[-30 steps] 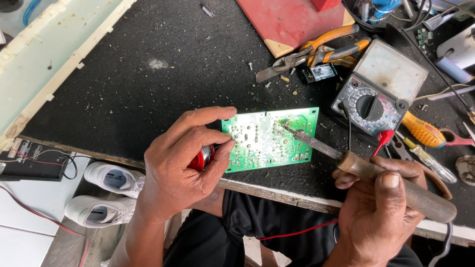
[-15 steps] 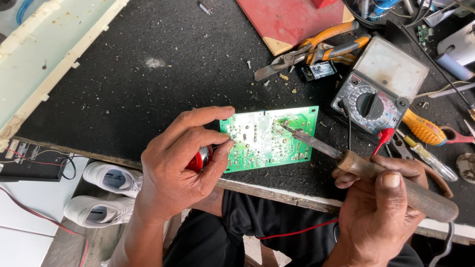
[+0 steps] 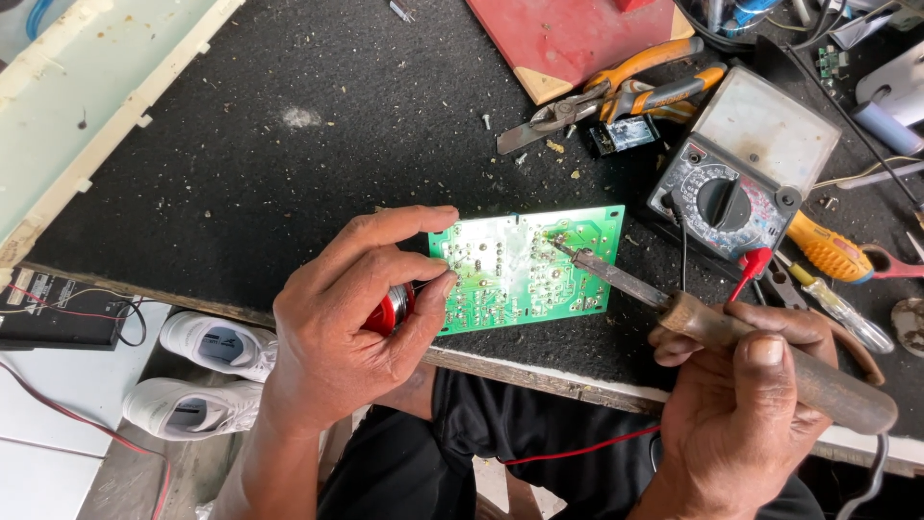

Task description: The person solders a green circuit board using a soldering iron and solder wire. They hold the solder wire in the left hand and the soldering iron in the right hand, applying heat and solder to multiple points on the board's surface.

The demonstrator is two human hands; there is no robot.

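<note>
Head view: the green rectangular printed circuit board (image 3: pixel 527 270) lies solder side up on the black, dust-speckled desk (image 3: pixel 318 183), close to its near wooden edge. The left hand (image 3: pixel 351 318) steadies the board at its left end; index finger and thumb touch the board's edge, and the grip is closed around a small red round object (image 3: pixel 390 310), mostly hidden under the fingers, so what it is cannot be told. The right hand (image 3: pixel 746 404) is wrapped tight on the brown wooden handle of a soldering iron (image 3: pixel 731 332), thumb on top; the iron's dark metal tip rests on the upper middle of the board, among the shiny solder joints. Just right of the board sits a black analogue multimeter with a round dial (image 3: pixel 741 183), a red probe plug seated at its lower corner. Behind the board lie orange-handled pliers (image 3: pixel 616 91), touching a red flat board with a wooden edge (image 3: pixel 577 34). A yellow-handled screwdriver (image 3: pixel 828 252) lies right of the meter. Below the desk edge, a pair of white sneakers (image 3: pixel 207 371) stands on the floor, left of the person's dark trousers.
</note>
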